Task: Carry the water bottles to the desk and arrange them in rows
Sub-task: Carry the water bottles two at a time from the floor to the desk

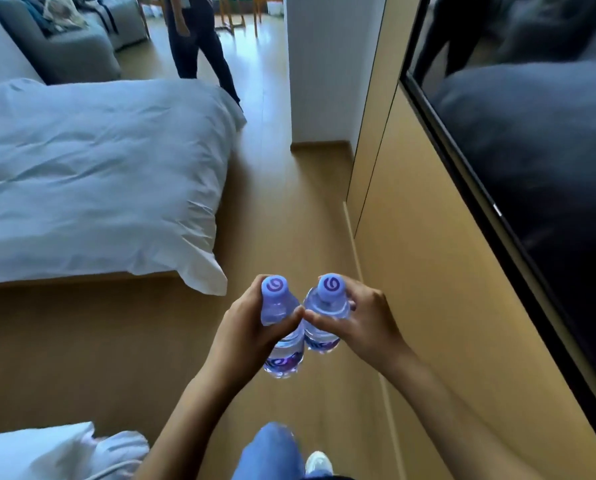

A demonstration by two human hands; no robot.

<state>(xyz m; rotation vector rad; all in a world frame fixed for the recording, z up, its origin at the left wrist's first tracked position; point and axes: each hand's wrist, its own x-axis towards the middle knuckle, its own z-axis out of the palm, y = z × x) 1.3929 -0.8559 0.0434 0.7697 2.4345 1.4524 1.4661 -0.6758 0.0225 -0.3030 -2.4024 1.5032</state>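
Observation:
Two small clear water bottles with pale blue caps are held upright side by side in front of me, above the wooden floor. My left hand [244, 327] grips the left bottle [278, 308] around its upper body. My right hand [362, 318] grips the right bottle [327, 306] the same way. The thumbs almost meet between the bottles. Both bottles carry purple labels low down. No desk is in view.
A bed with a white duvet [92, 174] fills the left. A second white bedding corner [47, 452] lies at the bottom left. A wood-panelled wall [438, 306] with a black TV screen [539, 168] runs along the right. A person [196, 39] stands ahead in the aisle, near a grey sofa [67, 39].

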